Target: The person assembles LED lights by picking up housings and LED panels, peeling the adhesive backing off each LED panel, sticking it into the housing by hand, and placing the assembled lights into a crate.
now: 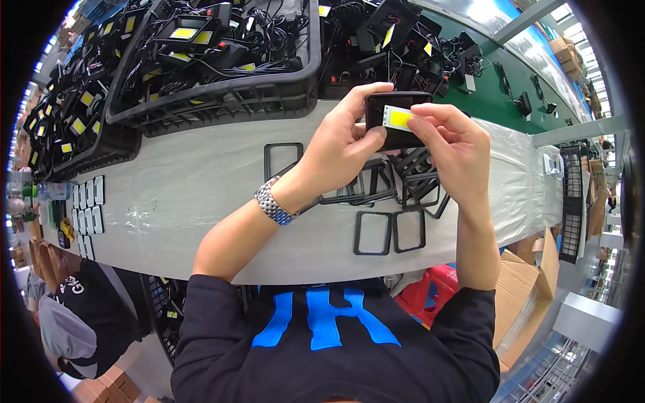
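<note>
My left hand [342, 140], with a metal watch on its wrist, grips the left side of a black housing [377, 102] above the table. Between the thumb and fingers of my right hand [457, 138] is a white panel with a yellow centre [398, 118], held at the housing's open face. Below my hands lies a loose pile of black rectangular frames [369, 183]. Two more frames [373, 233] lie side by side nearer my body, and another frame [270, 160] is partly behind my left forearm.
A black crate [222, 99] full of wired lamp units stands at the back left, with another crate [101, 153] beside it. More wired units [403, 40] lie on the green surface. Small white-faced pieces [89, 218] sit at the far left. A person [87, 309] is at lower left.
</note>
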Demonstrator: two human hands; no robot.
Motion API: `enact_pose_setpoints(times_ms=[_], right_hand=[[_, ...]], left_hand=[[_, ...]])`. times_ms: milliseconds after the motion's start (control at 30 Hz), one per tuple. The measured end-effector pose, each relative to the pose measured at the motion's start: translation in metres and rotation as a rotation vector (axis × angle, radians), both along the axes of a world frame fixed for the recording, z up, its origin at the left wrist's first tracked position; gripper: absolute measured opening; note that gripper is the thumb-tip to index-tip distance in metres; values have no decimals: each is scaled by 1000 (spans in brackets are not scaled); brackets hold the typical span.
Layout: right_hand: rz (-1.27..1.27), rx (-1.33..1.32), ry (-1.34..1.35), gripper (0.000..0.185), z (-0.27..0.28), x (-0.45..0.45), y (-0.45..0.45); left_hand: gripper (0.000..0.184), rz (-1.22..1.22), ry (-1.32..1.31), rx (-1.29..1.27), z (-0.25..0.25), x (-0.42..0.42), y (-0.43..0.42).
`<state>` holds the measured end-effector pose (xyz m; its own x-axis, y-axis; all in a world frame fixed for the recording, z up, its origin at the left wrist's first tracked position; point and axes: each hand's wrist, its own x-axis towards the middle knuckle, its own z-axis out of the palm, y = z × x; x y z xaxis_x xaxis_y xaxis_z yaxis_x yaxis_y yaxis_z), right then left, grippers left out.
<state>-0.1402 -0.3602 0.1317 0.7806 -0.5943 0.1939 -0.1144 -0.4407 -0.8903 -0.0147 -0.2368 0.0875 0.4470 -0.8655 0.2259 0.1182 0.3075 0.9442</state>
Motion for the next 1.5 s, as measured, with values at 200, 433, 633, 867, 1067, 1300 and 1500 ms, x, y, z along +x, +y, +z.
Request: enact_pose_setpoints(times_ms=[200,433,633,867,1067,1300,1500], right_hand=[[22,90,-73,14,-4,7,-3],[78,-60,8,15,-15,11,-9],[86,38,13,14,-19,11,-9],[11,-90,24,15,-20,14,0],[-72,-338,124,21,-15,12,9],[-149,-123,-98,26,-23,10,-3],[22,399,-167,19,-54,17,-13]], left_hand=[[51,26,-20,21,-4,5,4],[55,-15,42,47,-7,11,3],[58,-37,79,87,-4,9,6],[47,28,26,85,-10,7,3],[39,120,-31,81,-16,8,-2],[32,161,25,-26,-12,9,-9],[32,210,-81,2,-16,7,-16]])
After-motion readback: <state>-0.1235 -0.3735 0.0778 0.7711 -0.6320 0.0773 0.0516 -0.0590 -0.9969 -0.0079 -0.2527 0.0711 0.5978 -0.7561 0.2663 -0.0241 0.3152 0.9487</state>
